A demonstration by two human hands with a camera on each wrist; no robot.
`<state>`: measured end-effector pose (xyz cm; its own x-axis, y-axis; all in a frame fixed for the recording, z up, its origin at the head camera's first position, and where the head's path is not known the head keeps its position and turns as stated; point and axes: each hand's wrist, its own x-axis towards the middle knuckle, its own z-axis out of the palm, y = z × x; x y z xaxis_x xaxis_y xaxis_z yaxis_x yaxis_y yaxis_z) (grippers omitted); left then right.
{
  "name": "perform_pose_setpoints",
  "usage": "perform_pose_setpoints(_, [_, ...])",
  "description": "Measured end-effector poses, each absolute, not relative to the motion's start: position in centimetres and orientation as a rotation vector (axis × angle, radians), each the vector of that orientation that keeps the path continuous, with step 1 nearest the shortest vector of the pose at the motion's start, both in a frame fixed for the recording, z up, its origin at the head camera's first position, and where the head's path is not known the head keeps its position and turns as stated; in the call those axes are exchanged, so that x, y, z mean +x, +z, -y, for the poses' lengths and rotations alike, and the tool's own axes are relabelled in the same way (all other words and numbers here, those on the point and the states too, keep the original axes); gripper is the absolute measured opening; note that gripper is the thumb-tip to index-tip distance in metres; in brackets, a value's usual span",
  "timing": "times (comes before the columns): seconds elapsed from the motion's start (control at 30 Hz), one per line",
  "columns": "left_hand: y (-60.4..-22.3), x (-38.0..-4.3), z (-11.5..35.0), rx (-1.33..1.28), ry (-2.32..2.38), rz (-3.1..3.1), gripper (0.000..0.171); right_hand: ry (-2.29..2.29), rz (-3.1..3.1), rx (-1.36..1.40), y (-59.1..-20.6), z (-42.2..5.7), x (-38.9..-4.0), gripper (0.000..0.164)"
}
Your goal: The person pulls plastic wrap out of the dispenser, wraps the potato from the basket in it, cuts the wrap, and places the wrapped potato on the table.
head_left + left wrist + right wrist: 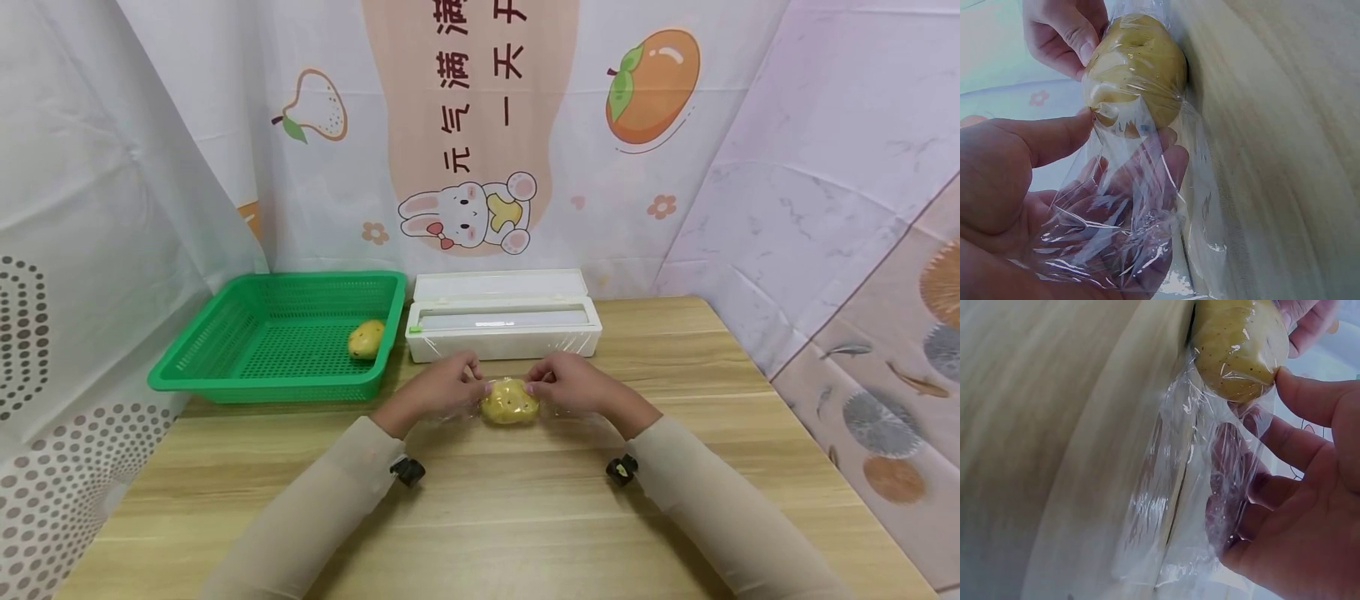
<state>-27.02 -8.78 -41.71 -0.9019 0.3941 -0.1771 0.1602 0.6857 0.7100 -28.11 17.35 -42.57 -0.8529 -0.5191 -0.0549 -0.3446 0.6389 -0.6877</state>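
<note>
Left hand (438, 387) and right hand (573, 383) pinch cling film (1154, 531) around a potato (510, 403); white dispenser (502, 347) behind. Curtain (337, 208) reads "元气满满".

The yellow potato (509, 402), speckled and rounded, lay lengthwise between the left hand (442, 387) and the right hand (573, 383), wrapped in glossy clear film (1163, 512). The film hugged its skin in fine creases, gathered at both ends where the thumbs met it, and spread beyond into loose, crinkled flaps against the fingers.
</note>
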Motion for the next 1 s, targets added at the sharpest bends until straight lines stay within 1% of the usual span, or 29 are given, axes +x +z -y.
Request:
perform_pose_setpoints(0.13, [-41.4,-27.1,8.6,0.397,1.012,-2.630,0.025,-1.033,-2.618,-0.702,-42.7,-17.2,-28.5,0.017])
perform_pose_setpoints(0.3, [-41.1,-27.4,8.3,0.349,0.925,-2.716,0.026,-1.077,-2.680,-0.691,-42.8,-17.0,-28.8,0.011])
perform_pose_setpoints(0.47, [-41.0,-27.7,8.1,0.340,0.768,-2.834,0.029,-1.018,-2.767,-0.679,-42.6,-16.6,-28.9,0.007])
perform_pose_setpoints(0.87, [-41.0,-28.2,7.3,0.346,0.430,-3.143,0.037,-0.846,-2.896,-0.648,-42.1,-16.0,-29.5,0.009])
perform_pose_setpoints(1.0, [-41.3,-28.3,7.1,0.355,0.408,-3.178,0.036,-0.797,-2.913,-0.631,-41.9,-15.9,-29.3,0.010])
